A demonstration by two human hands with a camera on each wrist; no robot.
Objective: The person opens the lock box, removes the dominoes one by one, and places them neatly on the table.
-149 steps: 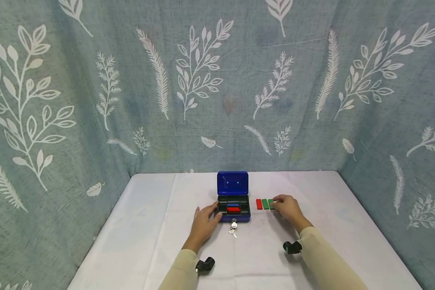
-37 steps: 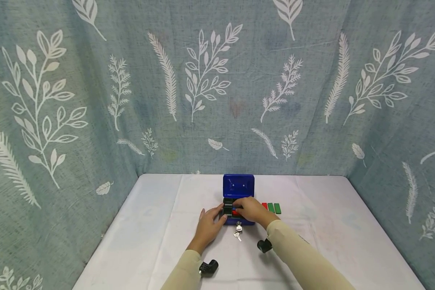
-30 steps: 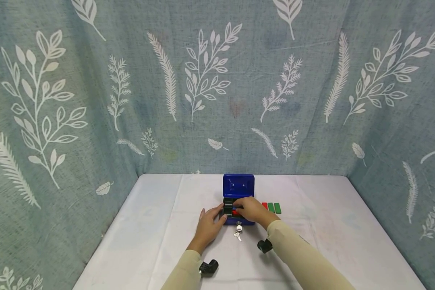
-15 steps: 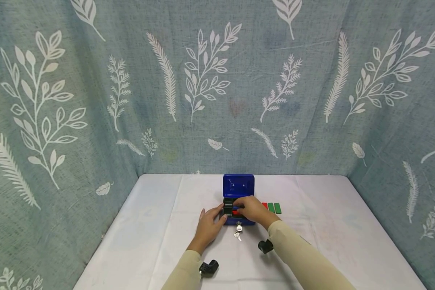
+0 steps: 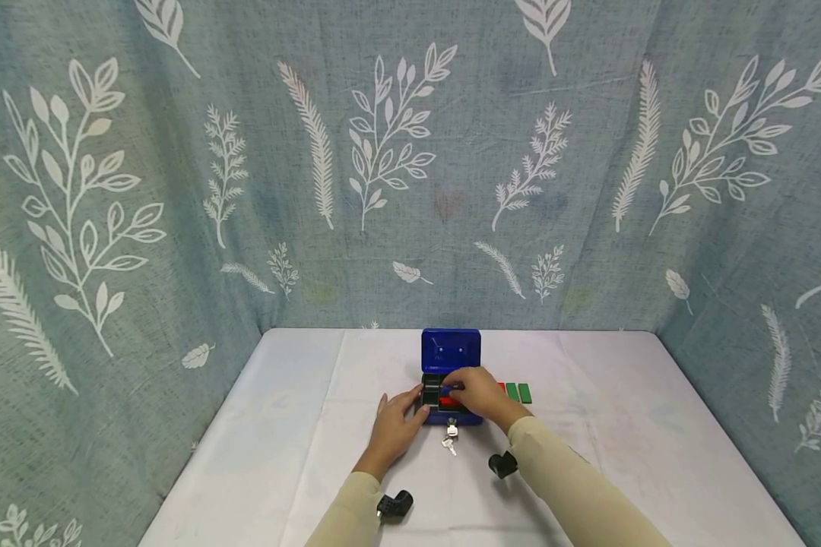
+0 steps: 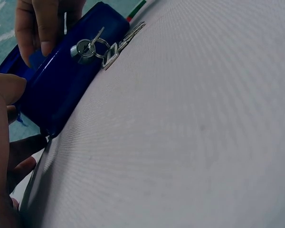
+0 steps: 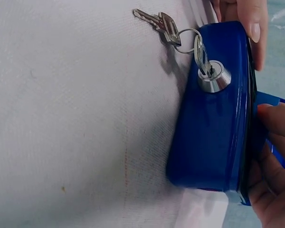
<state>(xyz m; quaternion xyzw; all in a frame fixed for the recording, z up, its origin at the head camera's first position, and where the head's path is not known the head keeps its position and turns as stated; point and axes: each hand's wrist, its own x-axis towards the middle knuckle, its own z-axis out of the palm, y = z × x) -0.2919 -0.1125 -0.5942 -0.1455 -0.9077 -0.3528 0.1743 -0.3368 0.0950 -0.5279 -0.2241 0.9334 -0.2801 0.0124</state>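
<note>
A blue metal cash box (image 5: 434, 418) stands with its lid (image 5: 451, 351) raised; inside is a black tray with compartments. My right hand (image 5: 477, 391) reaches over the tray and pinches a flat blue tile (image 7: 268, 99) between thumb and fingers. Just below it in the tray lies a red tile (image 5: 447, 401). At the box's left side rests my left hand (image 5: 393, 425), its thumb (image 6: 9, 88) on the rim and its other fingers spread along the side wall. Keys on a ring (image 7: 168, 29) hang from the front lock (image 7: 213, 76).
Right of the box, a red tile (image 5: 502, 387) and two green tiles (image 5: 524, 393) lie in a row on the white tablecloth (image 5: 588, 425). A leaf-patterned curtain (image 5: 410, 190) surrounds the table at the back and sides.
My right hand has gone from the green tiles left into the box. In the last second it lifts slightly, with the blue tile showing more. My left hand keeps its place at the box.
</note>
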